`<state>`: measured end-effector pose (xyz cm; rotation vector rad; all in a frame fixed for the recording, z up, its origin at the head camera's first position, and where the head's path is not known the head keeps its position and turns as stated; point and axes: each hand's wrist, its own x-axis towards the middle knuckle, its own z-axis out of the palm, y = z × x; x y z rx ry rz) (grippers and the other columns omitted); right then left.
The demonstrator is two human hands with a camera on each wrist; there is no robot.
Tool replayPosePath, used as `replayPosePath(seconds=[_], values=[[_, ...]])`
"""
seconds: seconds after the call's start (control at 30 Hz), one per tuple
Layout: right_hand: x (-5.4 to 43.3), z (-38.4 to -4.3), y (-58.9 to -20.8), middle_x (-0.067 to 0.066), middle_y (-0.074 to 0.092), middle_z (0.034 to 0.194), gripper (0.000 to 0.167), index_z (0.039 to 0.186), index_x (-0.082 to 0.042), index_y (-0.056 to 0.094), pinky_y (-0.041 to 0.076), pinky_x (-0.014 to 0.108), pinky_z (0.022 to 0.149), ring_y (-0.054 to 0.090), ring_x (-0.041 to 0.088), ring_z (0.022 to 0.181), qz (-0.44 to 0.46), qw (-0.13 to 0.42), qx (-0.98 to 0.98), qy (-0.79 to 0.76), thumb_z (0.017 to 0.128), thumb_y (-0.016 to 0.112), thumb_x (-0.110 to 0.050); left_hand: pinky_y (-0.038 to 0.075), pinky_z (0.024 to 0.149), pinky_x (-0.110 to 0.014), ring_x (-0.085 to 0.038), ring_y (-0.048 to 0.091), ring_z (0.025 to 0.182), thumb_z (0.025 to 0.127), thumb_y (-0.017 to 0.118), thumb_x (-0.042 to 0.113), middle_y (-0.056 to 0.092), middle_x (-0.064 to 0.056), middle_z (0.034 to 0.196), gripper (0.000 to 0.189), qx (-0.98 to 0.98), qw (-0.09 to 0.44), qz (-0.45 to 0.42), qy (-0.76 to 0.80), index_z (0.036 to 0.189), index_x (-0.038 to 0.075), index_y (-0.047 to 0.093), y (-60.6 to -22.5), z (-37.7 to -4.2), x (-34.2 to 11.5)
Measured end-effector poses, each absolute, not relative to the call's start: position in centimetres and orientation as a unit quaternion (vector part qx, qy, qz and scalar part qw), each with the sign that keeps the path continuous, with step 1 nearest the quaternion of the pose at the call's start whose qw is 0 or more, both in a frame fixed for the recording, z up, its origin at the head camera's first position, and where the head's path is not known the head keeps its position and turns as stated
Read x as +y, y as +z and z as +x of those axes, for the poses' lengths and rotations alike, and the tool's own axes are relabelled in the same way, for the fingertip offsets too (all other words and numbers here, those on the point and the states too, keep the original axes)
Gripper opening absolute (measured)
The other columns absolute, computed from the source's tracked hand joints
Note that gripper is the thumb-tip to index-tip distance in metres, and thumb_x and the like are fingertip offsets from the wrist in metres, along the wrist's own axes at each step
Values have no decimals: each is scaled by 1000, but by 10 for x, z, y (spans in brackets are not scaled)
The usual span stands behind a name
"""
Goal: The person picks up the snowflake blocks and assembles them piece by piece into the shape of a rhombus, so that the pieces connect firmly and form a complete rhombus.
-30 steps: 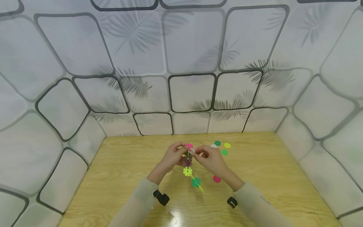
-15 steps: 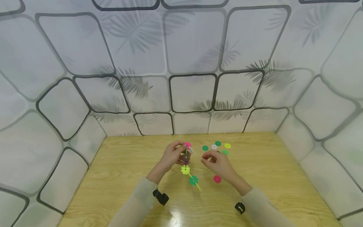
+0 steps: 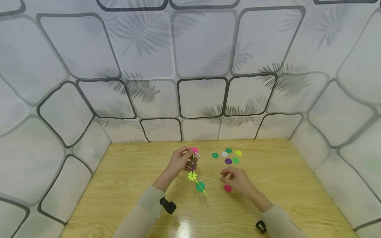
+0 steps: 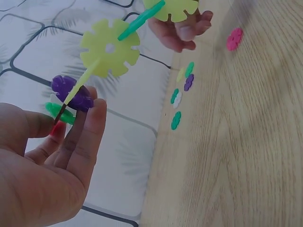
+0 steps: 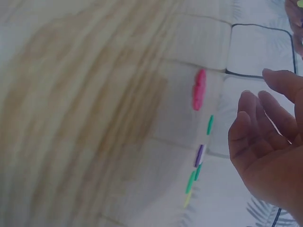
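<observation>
My left hand [image 3: 177, 162] pinches the upper end of a chain of notched plastic discs slotted together at angles. At its top is a pink disc [image 3: 194, 150] with a white disc beside it. Lower down hang a yellow disc [image 3: 192, 176] and a green disc [image 3: 200, 186], and a thin yellow edge ends the chain. A purple disc [image 4: 71, 92] of the chain shows near my left fingers in the left wrist view. My right hand [image 3: 238, 180], fingers loosely bent and holding nothing, hovers near a loose pink disc [image 3: 227, 188] on the table.
Several loose discs lie on the wooden table [image 3: 134, 185] beyond my right hand, among them a purple disc [image 3: 228, 161], a white disc [image 3: 224, 154] and a yellow disc [image 3: 238, 153]. A patterned wall covering [image 3: 199, 99] encloses the back and sides.
My right hand has let go of the chain and moved right and toward me, uncovering loose discs. My left hand has shifted slightly left with the chain.
</observation>
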<state>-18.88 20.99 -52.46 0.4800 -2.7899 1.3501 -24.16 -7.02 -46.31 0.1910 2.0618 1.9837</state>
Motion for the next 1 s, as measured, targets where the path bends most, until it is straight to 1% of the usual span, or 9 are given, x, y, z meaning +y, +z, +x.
replayPosePath(seconds=[0.13, 0.4, 0.43, 0.63, 0.67, 0.73, 0.83, 0.93, 1.0], values=[[215, -187, -532, 7, 76, 106, 23, 112, -2, 76, 55, 20, 69, 61, 5, 81, 147, -13, -898, 415, 95, 79, -17, 65, 62, -32, -15, 76, 67, 113, 52, 26, 78, -1, 86, 30, 715, 134, 64, 683, 128, 4, 65, -465, -243, -72], [224, -186, -540, 5, 73, 108, 29, 117, -2, 74, 53, 20, 71, 61, 6, 85, 143, -46, -907, 392, 94, 80, -20, 65, 62, -33, -15, 76, 67, 113, 53, 26, 78, -4, 87, 29, 715, 134, 59, 684, 127, 4, 65, -465, -244, -75], [225, -186, -542, 5, 73, 108, 31, 118, -2, 74, 52, 20, 70, 59, 6, 84, 146, -48, -908, 390, 94, 80, -21, 65, 62, -33, -15, 76, 67, 113, 53, 26, 78, -7, 89, 29, 716, 134, 58, 682, 127, 5, 65, -465, -244, -76], [231, -184, -546, 1, 69, 102, 39, 119, -1, 74, 48, 20, 71, 53, 6, 83, 163, -51, -915, 364, 91, 83, -27, 65, 62, -32, -15, 76, 67, 113, 53, 25, 78, -8, 90, 28, 719, 135, 58, 679, 127, 5, 65, -464, -243, -76], [232, -184, -546, 1, 68, 101, 41, 120, -1, 73, 48, 20, 71, 53, 7, 83, 166, -53, -916, 361, 90, 84, -27, 65, 62, -32, -15, 76, 67, 112, 53, 25, 78, -6, 89, 28, 718, 135, 58, 680, 127, 5, 65, -464, -242, -76], [233, -183, -544, 0, 67, 100, 43, 119, 0, 73, 47, 19, 70, 51, 6, 82, 174, -53, -917, 356, 88, 85, -28, 65, 62, -32, -15, 76, 67, 112, 53, 25, 78, -8, 91, 28, 718, 135, 58, 680, 127, 5, 65, -465, -242, -76], [234, -183, -543, 0, 65, 99, 43, 119, 0, 74, 46, 19, 68, 50, 6, 81, 180, -57, -916, 354, 87, 86, -26, 65, 62, -32, -16, 76, 68, 113, 53, 25, 78, -6, 89, 28, 718, 136, 60, 680, 128, 5, 65, -465, -242, -76], [234, -184, -544, -1, 64, 100, 40, 118, -2, 75, 46, 19, 69, 50, 6, 82, 184, -64, -916, 350, 87, 86, -24, 65, 62, -33, -18, 77, 69, 113, 53, 26, 77, -1, 86, 29, 718, 136, 62, 680, 128, 5, 65, -465, -242, -75], [235, -185, -545, -1, 62, 100, 36, 116, -3, 75, 46, 19, 69, 50, 7, 83, 183, -70, -917, 346, 87, 86, -22, 65, 62, -33, -18, 77, 70, 113, 53, 26, 77, 1, 85, 29, 718, 136, 65, 680, 128, 4, 65, -465, -242, -75]])
